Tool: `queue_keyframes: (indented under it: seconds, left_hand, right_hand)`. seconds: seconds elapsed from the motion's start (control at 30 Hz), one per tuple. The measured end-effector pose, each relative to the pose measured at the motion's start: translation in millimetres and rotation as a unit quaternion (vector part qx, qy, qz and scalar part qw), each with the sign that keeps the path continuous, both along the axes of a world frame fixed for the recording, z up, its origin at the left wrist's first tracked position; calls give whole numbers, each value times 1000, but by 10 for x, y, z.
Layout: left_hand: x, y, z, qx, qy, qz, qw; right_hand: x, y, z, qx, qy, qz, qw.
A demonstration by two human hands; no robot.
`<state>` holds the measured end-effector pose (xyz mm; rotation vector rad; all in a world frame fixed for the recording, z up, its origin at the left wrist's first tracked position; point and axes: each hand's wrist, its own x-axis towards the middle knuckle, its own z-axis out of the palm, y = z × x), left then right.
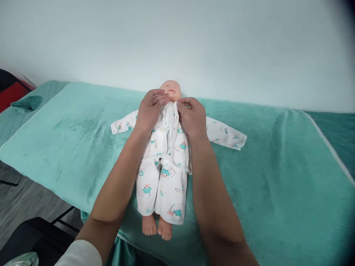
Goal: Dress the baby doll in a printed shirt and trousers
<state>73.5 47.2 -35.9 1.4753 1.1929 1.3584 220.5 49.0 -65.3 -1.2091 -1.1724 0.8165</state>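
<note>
A person's right hand (194,116) pinches the front edge of a white, long-sleeved cloth jacket (181,147) with small cartoon prints, just below the chin of a bald, pink baby doll (171,87); the left hand (148,111) bends at the other side of the collar, though whether it grips cloth cannot be told; the doll lies face up on a green, velvety sheet (277,166), in white printed trousers (172,188), bare feet toward the person; both sleeves spread outward.
</note>
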Motion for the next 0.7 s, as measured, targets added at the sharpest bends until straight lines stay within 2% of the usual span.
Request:
queue_keyframes:
  seconds: [0.07, 0.23, 0.33, 0.43, 0.57, 0.7]
  left_hand:
    - [35, 84, 37, 13, 20, 10, 1000]
    - [40, 218, -24, 30, 190, 117, 974]
    - [44, 218, -67, 17, 245, 121, 962]
    - [31, 206, -67, -3, 233, 99, 968]
    - [-50, 215, -62, -41, 153, 35, 987]
    - [-125, 249, -98, -32, 123, 7, 992]
  right_hand:
    - [-1, -17, 12, -27, 17, 6, 999]
    - [-55, -84, 96, -71, -37, -6, 997]
    - [-92, -107, 142, -87, -94, -16, 992]
    - [-127, -113, 172, -106, -138, -26, 984]
    - [-177, -99, 198, -109, -198, -38, 973]
    - [-193, -58, 233, -116, -260, -37, 958]
